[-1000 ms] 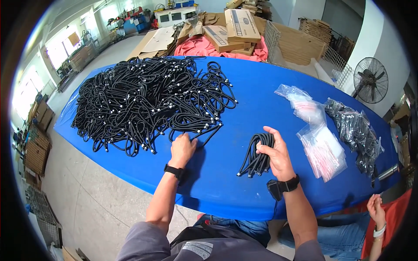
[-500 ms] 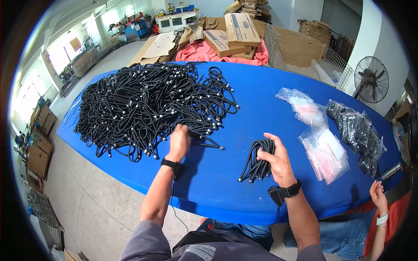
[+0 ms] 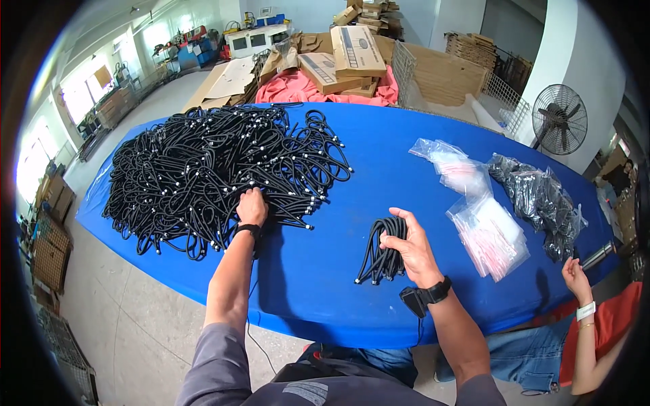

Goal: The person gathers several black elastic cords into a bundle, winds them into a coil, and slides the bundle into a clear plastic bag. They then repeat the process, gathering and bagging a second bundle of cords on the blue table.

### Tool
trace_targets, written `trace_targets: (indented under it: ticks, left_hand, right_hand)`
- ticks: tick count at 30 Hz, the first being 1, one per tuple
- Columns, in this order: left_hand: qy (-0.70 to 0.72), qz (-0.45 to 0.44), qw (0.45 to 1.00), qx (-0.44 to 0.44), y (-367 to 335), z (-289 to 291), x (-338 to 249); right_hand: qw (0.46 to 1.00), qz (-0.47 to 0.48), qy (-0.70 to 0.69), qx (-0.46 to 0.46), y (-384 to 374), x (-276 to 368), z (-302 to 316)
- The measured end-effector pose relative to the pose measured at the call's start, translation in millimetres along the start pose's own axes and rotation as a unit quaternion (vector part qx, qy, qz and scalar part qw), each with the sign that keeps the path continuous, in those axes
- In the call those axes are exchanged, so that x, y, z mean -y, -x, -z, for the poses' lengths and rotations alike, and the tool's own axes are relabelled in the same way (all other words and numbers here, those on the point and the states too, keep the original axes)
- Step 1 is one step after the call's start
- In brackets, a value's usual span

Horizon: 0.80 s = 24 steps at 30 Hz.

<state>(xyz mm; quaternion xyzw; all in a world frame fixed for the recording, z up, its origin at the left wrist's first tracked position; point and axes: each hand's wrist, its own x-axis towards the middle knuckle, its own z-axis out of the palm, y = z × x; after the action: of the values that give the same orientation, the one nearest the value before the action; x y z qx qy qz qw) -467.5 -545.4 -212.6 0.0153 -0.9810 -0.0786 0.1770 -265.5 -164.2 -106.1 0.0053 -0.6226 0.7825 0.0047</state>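
The operator's hands work over a blue-covered bench (image 3: pixel 379 162). The right hand (image 3: pixel 409 250) pinches a looped bundle of black cords (image 3: pixel 383 247) between thumb and fingers, with the cord ends directed toward the near edge. The left hand (image 3: pixel 251 206) is positioned at the near side of the cord pile (image 3: pixel 193 162), fingers bent downward; whether they grip a cord cannot be told. Clear bags (image 3: pixel 489 233) lie right of the bundle, beside a dark plastic bag (image 3: pixel 542 199)
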Motion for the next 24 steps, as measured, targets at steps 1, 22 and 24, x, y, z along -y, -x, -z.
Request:
trace_targets:
  ticks: [1, 22, 24]
  left_hand:
    - [-0.010, 0.000, 0.999, -0.035, 2, 3, -1]
    - [0.418, -0.471, 0.761, 0.153, 61, 139, -178]
    - [0.411, -0.486, 0.763, 0.113, 79, 119, -200]
  right_hand:
    - [1.000, -0.004, 0.004, -0.004, 1, 0, 0]
    - [0.998, 0.038, 0.031, -0.035, 14, 14, 17]
    - [0.998, 0.043, 0.051, -0.012, 17, 9, 13]
